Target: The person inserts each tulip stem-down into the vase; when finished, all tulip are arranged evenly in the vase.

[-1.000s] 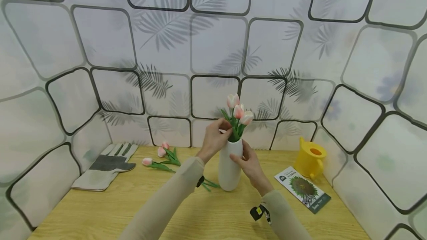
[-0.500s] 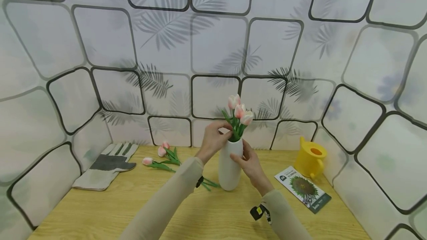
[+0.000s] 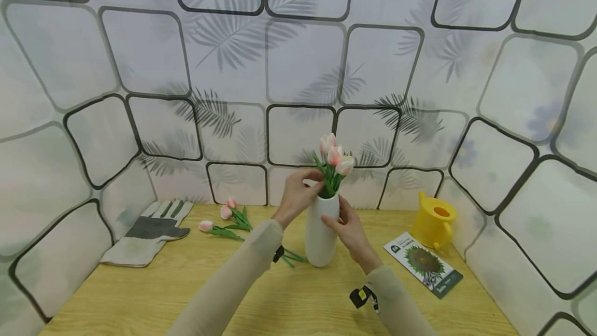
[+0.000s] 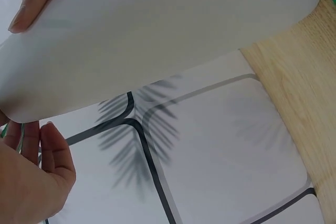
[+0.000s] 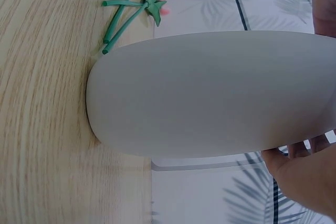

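Observation:
A tall white vase [image 3: 321, 237] stands upright on the wooden table, with three pink-and-white tulips [image 3: 335, 155] rising from its mouth. At the rim my left hand [image 3: 297, 196] pinches the green tulip stems and leaves between thumb and fingers; in the left wrist view a bit of green shows by those fingers [image 4: 31, 140]. My right hand [image 3: 351, 229] grips the vase's upper right side, its thumb across the front. The vase [image 5: 210, 93] fills much of the right wrist view and hides part of both hands.
More tulips [image 3: 226, 228] lie on the table to the left, their stems reaching toward the vase's base. Grey-and-white work gloves [image 3: 149, 229] lie at the far left. On the right are a yellow watering can [image 3: 426, 224] and a sunflower seed packet [image 3: 423, 263]. Patterned walls surround the table.
The rear tulip in the vase has shifted slightly right and lower. My left hand has moved very little with it, and the right hand keeps its hold on the vase.

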`<act>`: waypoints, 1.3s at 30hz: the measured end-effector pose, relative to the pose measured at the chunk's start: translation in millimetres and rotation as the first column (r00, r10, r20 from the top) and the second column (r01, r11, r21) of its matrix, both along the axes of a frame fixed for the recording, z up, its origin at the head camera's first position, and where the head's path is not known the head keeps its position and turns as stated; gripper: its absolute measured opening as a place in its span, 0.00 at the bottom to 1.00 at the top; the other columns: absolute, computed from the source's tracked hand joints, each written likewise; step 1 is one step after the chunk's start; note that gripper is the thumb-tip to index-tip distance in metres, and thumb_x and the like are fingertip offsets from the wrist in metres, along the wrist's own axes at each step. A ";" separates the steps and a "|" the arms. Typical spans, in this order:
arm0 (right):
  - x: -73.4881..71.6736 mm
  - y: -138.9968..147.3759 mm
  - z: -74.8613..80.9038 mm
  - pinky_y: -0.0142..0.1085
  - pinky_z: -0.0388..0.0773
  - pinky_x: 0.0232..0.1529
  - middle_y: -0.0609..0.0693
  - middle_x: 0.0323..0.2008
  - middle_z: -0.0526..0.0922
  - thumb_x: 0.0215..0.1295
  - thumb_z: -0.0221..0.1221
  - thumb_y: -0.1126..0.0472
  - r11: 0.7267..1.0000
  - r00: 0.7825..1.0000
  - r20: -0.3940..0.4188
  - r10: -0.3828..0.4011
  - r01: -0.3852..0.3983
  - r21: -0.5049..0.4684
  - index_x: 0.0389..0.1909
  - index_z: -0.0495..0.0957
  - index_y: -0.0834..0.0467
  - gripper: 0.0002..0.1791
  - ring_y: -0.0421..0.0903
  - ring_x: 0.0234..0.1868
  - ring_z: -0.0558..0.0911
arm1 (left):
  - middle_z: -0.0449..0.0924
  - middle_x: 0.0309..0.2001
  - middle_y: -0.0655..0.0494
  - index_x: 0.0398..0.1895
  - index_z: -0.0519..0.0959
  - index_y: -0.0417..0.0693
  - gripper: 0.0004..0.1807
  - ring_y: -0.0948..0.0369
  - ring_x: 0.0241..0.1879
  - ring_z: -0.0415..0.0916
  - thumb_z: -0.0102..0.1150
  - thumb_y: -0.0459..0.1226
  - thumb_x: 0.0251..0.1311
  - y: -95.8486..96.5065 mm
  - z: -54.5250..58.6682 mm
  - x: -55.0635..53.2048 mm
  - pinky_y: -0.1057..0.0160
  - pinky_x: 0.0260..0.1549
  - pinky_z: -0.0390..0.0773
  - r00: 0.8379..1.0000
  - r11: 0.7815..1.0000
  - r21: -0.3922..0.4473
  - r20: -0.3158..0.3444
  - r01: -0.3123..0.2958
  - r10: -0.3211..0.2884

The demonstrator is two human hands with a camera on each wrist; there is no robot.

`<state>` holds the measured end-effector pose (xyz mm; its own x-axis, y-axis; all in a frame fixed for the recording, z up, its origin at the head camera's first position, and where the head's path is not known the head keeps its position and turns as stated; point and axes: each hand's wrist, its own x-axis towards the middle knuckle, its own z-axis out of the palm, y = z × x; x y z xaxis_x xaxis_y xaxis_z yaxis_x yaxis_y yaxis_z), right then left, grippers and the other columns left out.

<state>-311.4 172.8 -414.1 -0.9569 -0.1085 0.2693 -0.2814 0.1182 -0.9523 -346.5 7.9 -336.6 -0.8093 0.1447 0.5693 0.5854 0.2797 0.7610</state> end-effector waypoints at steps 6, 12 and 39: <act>-1.3 0.6 -0.3 0.59 0.58 0.71 0.52 0.73 0.61 0.66 0.63 0.55 1.000 1.000 0.007 0.003 -0.003 -0.001 0.77 0.52 0.49 0.43 0.55 0.73 0.62 | 0.87 0.36 0.53 0.36 0.87 0.47 0.04 0.59 0.41 0.82 0.66 0.33 0.59 -1.8 -0.6 -2.8 0.64 0.34 0.81 1.000 1.000 -0.007 -0.025 -0.013 0.013; -1.8 1.3 -1.4 0.59 0.59 0.71 0.52 0.74 0.61 0.66 0.63 0.55 1.000 1.000 0.005 0.004 -0.004 0.002 0.76 0.52 0.48 0.42 0.55 0.73 0.63 | 0.88 0.37 0.53 0.34 0.88 0.46 0.04 0.59 0.43 0.82 0.66 0.31 0.57 -3.5 -2.6 -3.7 0.66 0.34 0.82 1.000 1.000 -0.002 -0.028 0.002 -0.002; -0.4 0.0 -0.5 0.59 0.57 0.72 0.54 0.74 0.61 0.66 0.64 0.55 1.000 0.999 0.031 -0.014 0.014 0.004 0.77 0.51 0.51 0.43 0.56 0.74 0.62 | 0.85 0.34 0.42 0.40 0.84 0.42 0.05 0.61 0.30 0.82 0.60 0.33 0.65 -55.2 -42.4 -8.1 0.59 0.31 0.82 0.978 0.979 0.172 0.159 0.111 -0.139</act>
<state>-311.9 172.8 -414.5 -0.9662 -0.0958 0.2393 -0.2502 0.1255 -0.9600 -354.6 -47.3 -379.0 -0.8769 0.1684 0.4501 0.4671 0.0778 0.8808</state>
